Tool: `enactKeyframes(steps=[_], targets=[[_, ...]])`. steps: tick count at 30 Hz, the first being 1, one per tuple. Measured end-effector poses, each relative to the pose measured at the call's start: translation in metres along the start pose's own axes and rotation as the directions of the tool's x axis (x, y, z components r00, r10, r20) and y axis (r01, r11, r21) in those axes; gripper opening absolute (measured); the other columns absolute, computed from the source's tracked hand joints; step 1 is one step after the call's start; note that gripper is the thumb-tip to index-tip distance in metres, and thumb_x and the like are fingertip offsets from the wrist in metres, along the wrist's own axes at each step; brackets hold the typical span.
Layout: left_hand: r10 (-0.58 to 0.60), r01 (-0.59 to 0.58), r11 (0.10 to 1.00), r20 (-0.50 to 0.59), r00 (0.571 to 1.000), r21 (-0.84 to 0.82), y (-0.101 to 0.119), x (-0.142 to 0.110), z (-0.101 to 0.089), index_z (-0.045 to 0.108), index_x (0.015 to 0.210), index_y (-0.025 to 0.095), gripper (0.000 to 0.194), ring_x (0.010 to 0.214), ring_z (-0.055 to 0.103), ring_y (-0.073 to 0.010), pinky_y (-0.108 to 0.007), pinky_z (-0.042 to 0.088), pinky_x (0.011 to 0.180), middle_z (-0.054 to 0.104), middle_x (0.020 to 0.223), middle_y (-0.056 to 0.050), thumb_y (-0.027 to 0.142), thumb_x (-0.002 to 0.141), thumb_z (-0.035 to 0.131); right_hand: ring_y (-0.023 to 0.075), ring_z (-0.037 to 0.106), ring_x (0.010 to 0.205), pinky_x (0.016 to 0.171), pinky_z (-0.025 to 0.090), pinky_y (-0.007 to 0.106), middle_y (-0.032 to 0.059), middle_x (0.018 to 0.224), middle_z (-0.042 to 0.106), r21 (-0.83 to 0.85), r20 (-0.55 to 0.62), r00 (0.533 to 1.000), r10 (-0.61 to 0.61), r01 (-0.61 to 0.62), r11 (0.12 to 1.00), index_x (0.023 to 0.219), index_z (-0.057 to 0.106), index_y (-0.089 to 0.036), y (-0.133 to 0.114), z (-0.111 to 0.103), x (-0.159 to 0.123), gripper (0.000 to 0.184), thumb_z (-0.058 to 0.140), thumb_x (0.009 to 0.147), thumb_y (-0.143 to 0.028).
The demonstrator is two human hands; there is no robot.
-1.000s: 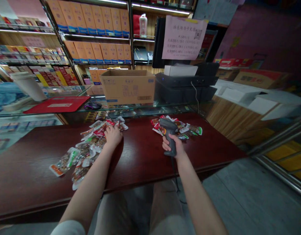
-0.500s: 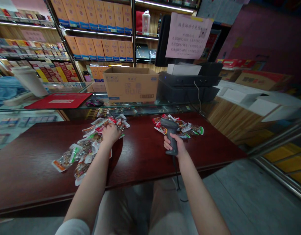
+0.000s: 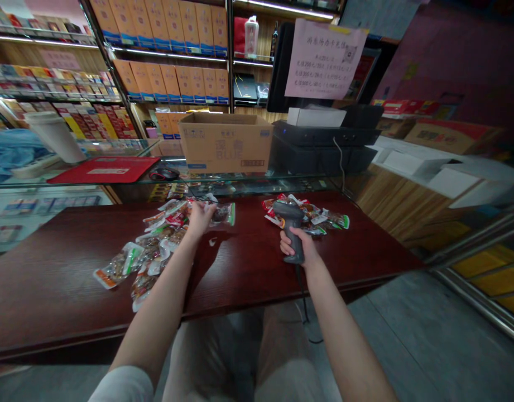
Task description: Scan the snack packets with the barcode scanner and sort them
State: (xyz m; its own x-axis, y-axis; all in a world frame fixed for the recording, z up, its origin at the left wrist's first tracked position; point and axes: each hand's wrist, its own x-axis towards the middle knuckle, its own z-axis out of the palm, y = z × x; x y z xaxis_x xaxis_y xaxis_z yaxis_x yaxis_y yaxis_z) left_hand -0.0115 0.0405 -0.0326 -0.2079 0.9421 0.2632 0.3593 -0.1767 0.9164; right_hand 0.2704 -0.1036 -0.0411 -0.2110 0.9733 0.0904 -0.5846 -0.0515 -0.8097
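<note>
The left hand (image 3: pixel 201 219), its forearm stretched forward, pinches a green-edged packet (image 3: pixel 226 215) that juts out to the hand's right; the packet pile (image 3: pixel 150 248) spreads leftward and nearer the body. The right hand (image 3: pixel 303 245) wraps an upright scanner (image 3: pixel 291 215), more packets (image 3: pixel 334 220) just beyond it.

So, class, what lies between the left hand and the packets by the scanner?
In the head view, a green-edged packet at the left hand, then bare tabletop.
</note>
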Motion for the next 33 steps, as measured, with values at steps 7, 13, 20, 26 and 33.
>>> enactKeyframes(steps=[7, 13, 20, 26, 33], targets=[[-0.155, 0.293, 0.742, 0.27, 0.95, -0.604, 0.012, -0.025, 0.03, 0.052, 0.096, 0.017, 0.038, 0.055, 0.054, -0.0093, -0.022, 0.045, 0.054, 0.058, 0.068, 0.005, 0.031, 0.069, 0.075, 0.0058, 0.036, 0.031, 0.039, 0.029, 0.021, -0.009, 0.055, 0.049, -0.028, 0.015, 0.999, 0.038, -0.038, 0.999, 0.104, 0.051, -0.019, 0.0, 0.002, -0.001, 0.026, 0.057, 0.083, -0.034], [-0.091, 0.416, 0.632, 0.47, 0.878, -0.654, 0.009, -0.036, 0.039, 0.064, 0.1, 0.011, 0.048, 0.074, 0.064, -0.0123, -0.027, 0.052, 0.074, 0.069, 0.086, -0.005, 0.027, 0.059, 0.085, 0.0056, 0.035, 0.03, 0.038, 0.029, 0.021, -0.0092, 0.054, 0.049, -0.073, 0.025, 0.999, 0.028, -0.026, 0.997, 0.106, 0.052, -0.018, 0.002, 0.003, 0.0, 0.028, 0.056, 0.084, -0.034], [0.093, 0.074, 0.915, 0.385, 0.918, -0.397, 0.005, -0.041, 0.045, 0.068, 0.114, 0.011, 0.054, 0.081, 0.066, -0.0177, -0.034, 0.052, 0.085, 0.074, 0.094, -0.007, 0.032, 0.066, 0.076, 0.006, 0.036, 0.029, 0.036, 0.029, 0.02, -0.0095, 0.052, 0.049, -0.145, 0.019, 0.997, 0.077, -0.073, 0.987, 0.109, 0.053, -0.016, 0.007, 0.006, 0.002, 0.033, 0.061, 0.082, -0.033], [0.172, -0.075, 0.97, 0.442, 0.88, -0.23, 0.014, -0.047, 0.045, 0.068, 0.117, 0.009, 0.054, 0.097, 0.067, -0.0261, -0.038, 0.05, 0.091, 0.074, 0.108, -0.011, 0.035, 0.07, 0.07, 0.0057, 0.038, 0.03, 0.035, 0.029, 0.02, -0.0096, 0.052, 0.049, -0.202, -0.017, 0.997, 0.074, -0.076, 0.976, 0.099, 0.052, -0.017, 0.008, 0.006, 0.002, 0.028, 0.064, 0.08, -0.034], [0.234, -0.13, 0.961, 0.462, 0.855, -0.246, 0.009, -0.05, 0.049, 0.069, 0.11, 0.012, 0.046, 0.097, 0.067, -0.025, -0.038, 0.049, 0.093, 0.073, 0.108, -0.009, 0.038, 0.071, 0.068, 0.0062, 0.037, 0.029, 0.035, 0.029, 0.02, -0.0098, 0.051, 0.049, -0.162, -0.018, 0.998, 0.061, -0.064, 0.985, 0.099, 0.052, -0.018, 0.007, 0.007, 0.002, 0.026, 0.062, 0.08, -0.032]])
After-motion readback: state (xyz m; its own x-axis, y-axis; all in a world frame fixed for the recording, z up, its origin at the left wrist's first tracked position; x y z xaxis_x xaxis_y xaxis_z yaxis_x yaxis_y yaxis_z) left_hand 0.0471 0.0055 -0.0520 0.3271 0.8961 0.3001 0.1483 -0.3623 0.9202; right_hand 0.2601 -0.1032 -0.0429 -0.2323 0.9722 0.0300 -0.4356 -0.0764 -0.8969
